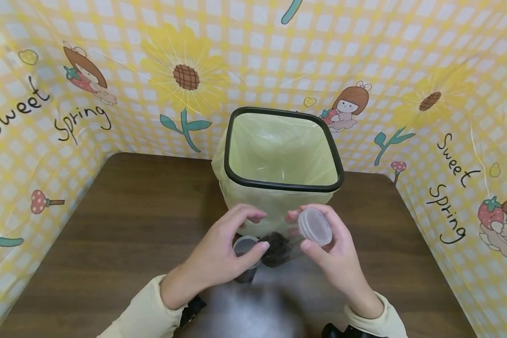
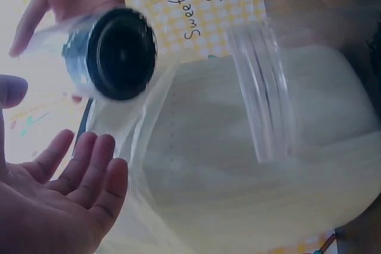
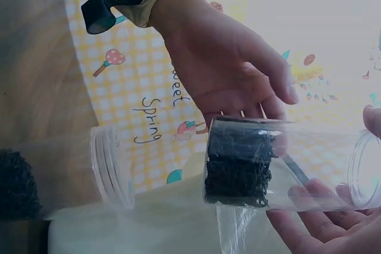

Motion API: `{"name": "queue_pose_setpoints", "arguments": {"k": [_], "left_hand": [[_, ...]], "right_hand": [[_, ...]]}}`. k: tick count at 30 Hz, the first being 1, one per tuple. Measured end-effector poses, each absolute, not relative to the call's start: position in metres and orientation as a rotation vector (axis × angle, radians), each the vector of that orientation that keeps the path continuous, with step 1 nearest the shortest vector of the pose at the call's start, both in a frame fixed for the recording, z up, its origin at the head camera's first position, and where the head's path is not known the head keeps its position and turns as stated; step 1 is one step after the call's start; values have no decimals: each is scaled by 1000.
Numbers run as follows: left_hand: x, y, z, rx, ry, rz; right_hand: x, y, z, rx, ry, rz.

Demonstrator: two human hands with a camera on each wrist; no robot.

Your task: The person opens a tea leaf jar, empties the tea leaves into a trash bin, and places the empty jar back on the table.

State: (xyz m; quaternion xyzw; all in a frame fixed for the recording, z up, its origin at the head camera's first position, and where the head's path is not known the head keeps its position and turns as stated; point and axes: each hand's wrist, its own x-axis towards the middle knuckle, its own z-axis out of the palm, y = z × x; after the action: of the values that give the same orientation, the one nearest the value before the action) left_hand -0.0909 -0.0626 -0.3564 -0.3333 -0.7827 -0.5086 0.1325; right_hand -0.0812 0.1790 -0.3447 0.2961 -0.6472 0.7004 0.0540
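Observation:
A clear cylindrical jar (image 1: 295,246) with dark, shredded bits (image 3: 238,165) packed at its bottom end is tilted nearly onto its side in front of the bin. My right hand (image 1: 335,244) grips it near its clear lid (image 1: 315,226), fingers and thumb around that end. My left hand (image 1: 219,249) is spread at the dark bottom end (image 2: 122,55), its fingers relaxed and the thumb apart from them. Just beyond the left thumb, a second clear lidded jar (image 1: 246,277) with similar dark contents stands upright on the table, partly hidden by that hand.
Right behind the hands stands a bin (image 1: 279,187) with a black rim and a pale yellow liner. The brown wooden table (image 1: 152,211) is enclosed by a yellow checked cloth (image 1: 262,61) with flowers and cartoon figures.

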Motion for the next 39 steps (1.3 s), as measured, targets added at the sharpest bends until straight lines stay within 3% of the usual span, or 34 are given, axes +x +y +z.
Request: {"name": "queue_pose_setpoints", "arguments": {"k": [25, 39], "left_hand": [[-91, -43, -366, -874, -2503, -1511], [-94, -41, -369, -828, -2498, -1535]], "right_hand": [[-84, 153, -343, 938, -1888, 2110], [-83, 143, -348, 825, -1806, 2196]]}}
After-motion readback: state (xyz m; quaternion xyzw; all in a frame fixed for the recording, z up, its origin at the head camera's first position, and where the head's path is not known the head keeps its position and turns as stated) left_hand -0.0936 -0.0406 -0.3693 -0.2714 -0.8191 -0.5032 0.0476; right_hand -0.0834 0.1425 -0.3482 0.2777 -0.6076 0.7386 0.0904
